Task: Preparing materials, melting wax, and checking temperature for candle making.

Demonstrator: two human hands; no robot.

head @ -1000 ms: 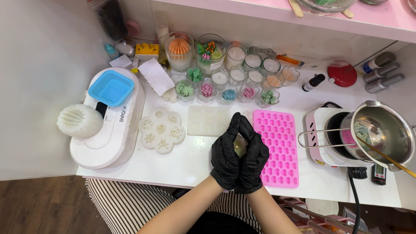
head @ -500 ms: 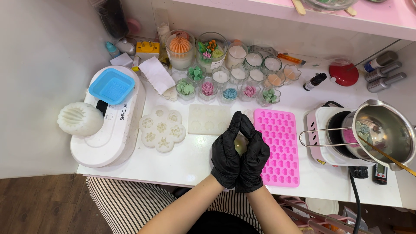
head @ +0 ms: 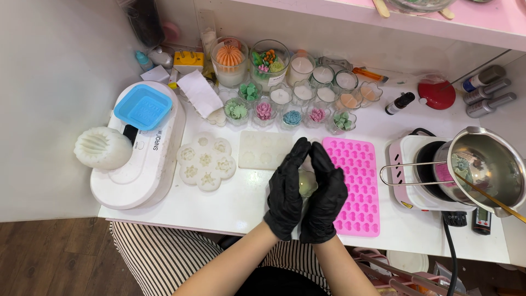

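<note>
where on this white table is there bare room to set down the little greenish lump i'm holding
Bare table runs along the near edge, between the round flower mold and the left hand. A smaller strip lies near the edge right of the pink heart mold, below the hot plate. The back, with its candle jars, is crowded.

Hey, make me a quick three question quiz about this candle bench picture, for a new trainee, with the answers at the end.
1. True or false: both hands wear black gloves.
2. What lies directly right of the hands? A) blue square mould B) pink heart mould C) red lid
3. What do the hands cup between them?

Key
1. True: left hand and right hand are gloved.
2. B, the pink heart mould.
3. A small pale greenish lump, pressed between both palms.
</note>
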